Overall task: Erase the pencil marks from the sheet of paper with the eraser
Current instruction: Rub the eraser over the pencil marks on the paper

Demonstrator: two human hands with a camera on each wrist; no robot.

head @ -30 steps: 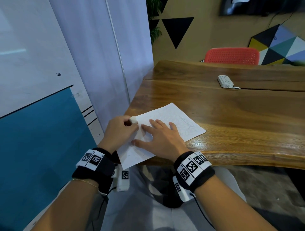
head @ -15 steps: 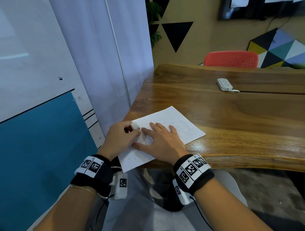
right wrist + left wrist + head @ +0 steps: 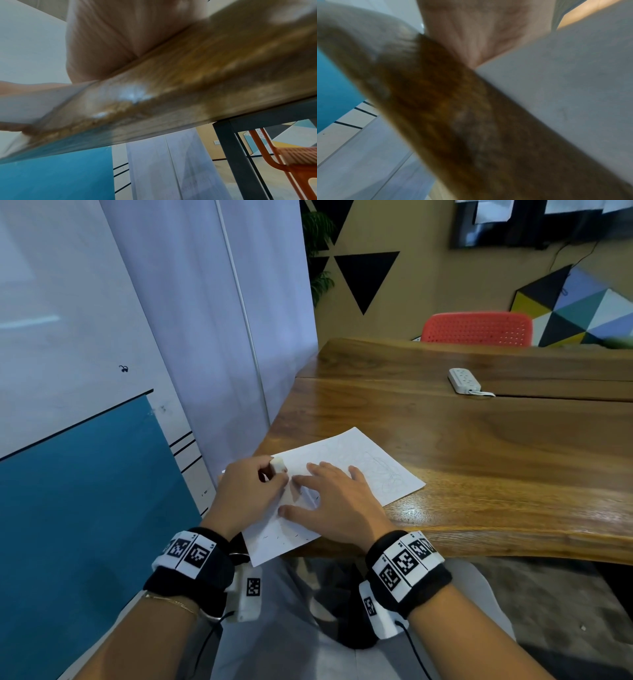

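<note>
A white sheet of paper (image 3: 373, 463) with faint pencil scribbles lies at the near left corner of the wooden table (image 3: 479, 460), its near end hanging over the edge. My left hand (image 3: 253, 491) pinches a small white eraser (image 3: 278, 464) and holds it down on the sheet's left part. Flat on the paper beside it lies my right hand (image 3: 329, 494), fingers spread. The left wrist view is blurred: only the palm (image 3: 479, 27), the underside of the paper (image 3: 573, 81) and the table edge (image 3: 453, 121) show. In the right wrist view I see the palm (image 3: 111, 40) on the table edge (image 3: 188, 88).
A white power strip (image 3: 464, 380) lies on the far part of the table. Behind the table stands a red chair (image 3: 479, 328). A white curtain (image 3: 212, 320) and a blue-and-white wall panel (image 3: 85, 474) close off the left side. A dark table leg (image 3: 240, 162) shows below.
The left hand with the eraser has shifted slightly on the paper beside the right hand's fingers. The head view has tipped down a little. The right hand stays flat.
</note>
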